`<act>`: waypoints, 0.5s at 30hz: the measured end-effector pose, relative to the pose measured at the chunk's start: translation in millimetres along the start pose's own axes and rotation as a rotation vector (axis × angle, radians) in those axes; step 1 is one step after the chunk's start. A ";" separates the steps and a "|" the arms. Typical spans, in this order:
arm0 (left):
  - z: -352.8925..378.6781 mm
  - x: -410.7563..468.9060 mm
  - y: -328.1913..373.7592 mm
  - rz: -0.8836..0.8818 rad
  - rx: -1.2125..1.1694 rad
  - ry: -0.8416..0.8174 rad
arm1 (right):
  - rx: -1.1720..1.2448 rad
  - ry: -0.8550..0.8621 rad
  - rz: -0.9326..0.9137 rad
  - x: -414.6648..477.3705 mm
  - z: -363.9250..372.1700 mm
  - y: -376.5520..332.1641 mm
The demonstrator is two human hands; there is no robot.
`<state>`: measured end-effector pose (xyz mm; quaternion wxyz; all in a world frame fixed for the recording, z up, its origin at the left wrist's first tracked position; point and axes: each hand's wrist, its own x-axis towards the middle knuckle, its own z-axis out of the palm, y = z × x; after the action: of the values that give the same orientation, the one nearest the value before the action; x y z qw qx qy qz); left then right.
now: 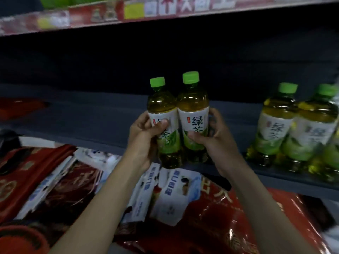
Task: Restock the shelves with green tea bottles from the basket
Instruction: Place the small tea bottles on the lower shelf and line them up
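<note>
Dim grey shelf (102,114) holds stocked bottles (293,129); each hand's grip, left (145,132) and right (218,138), clasps one tea bottle (192,114).

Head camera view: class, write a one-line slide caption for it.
Left hand and right hand each hold a green tea bottle before the dark shelf, left of stocked bottles.

The shelved bottles (300,125) blur and run off the right edge; the price strip (128,11) overhead is unreadable.
</note>
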<state>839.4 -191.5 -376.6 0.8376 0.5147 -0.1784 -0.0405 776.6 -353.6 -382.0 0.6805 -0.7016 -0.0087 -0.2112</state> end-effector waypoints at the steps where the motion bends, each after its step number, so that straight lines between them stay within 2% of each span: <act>1: 5.9 5.5 -8.6 -0.008 -0.017 -0.021 | -0.011 0.023 -0.014 1.3 -8.4 3.4; 7: 31.8 27.1 -44.8 -0.050 -0.032 -0.138 | -0.138 0.108 -0.043 9.5 -46.1 21.6; 15: 46.9 45.6 -67.0 0.000 0.112 -0.209 | -0.114 0.118 -0.026 13.5 -60.6 36.3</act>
<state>873.7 -274.1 -404.6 0.7843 0.5537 -0.2668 -0.0839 782.5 -418.0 -413.3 0.6360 -0.7254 0.0346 -0.2610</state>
